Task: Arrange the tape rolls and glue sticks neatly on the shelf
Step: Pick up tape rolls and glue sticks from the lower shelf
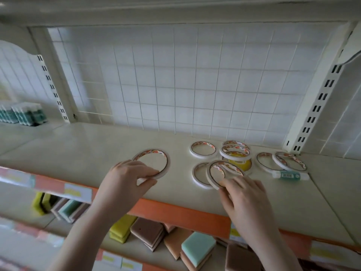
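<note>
Two bare hands work over a cream shelf [78, 145] with an orange front edge. At far left, blurred teal and white packs [25, 114] stand by the slotted upright, and from there a long stretch of open shelf surface runs right to the first roll. The left hand [127, 178] pinches a thin white tape roll [151, 163] by its near rim, thumb below and fingers on top, so that the ring tilts up from the shelf, well apart from the others. To its right the right hand [248, 194] holds a second tape ring [222, 173] at its near edge; the fingers cover that edge, so the exact hold is hard to make out. This ring overlaps another flat ring [197, 176] beneath it. Behind them lies a single roll [203, 149] and a small stack of rolls [235, 151] over a yellow roll [241, 164], mostly hidden. Farther right two overlapping rings [281, 161] sit near the right upright, with a teal-labelled glue stick [290, 175] lying on its side just in front of them. Beyond that the shelf is bare to the frame edge. Below, coloured sponges [195, 247] lie on a lower shelf, partly cut off.
</note>
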`<state>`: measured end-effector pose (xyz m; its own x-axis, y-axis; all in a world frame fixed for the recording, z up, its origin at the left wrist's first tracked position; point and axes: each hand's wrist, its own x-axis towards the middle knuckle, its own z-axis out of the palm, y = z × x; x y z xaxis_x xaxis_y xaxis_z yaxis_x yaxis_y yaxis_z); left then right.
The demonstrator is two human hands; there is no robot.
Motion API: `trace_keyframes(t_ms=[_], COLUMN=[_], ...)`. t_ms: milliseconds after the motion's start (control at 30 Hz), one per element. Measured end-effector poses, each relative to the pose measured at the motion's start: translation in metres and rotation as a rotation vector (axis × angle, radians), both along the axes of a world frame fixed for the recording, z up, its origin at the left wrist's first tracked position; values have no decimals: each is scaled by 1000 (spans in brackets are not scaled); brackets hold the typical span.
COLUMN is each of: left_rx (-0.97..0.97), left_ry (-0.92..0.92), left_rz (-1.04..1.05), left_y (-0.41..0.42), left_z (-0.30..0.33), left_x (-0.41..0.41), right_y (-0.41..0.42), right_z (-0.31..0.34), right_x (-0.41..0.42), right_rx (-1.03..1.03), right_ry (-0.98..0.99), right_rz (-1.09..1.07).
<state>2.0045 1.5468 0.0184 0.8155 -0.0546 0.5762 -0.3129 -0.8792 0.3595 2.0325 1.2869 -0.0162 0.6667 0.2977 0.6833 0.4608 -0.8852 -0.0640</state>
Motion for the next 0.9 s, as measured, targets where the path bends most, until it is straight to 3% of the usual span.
trace_keyframes(t_ms=[333,900], left_rx=[-9,192], left_ry=[-54,-83], left_rz=[96,278], left_y=[151,440], left_z=[6,17], left_x=[-42,-81], right_y=[157,455], right_z=[9,14], right_x=[-13,4], right_rx=[11,154], right_ry=[-68,-19], right_rz=[104,233])
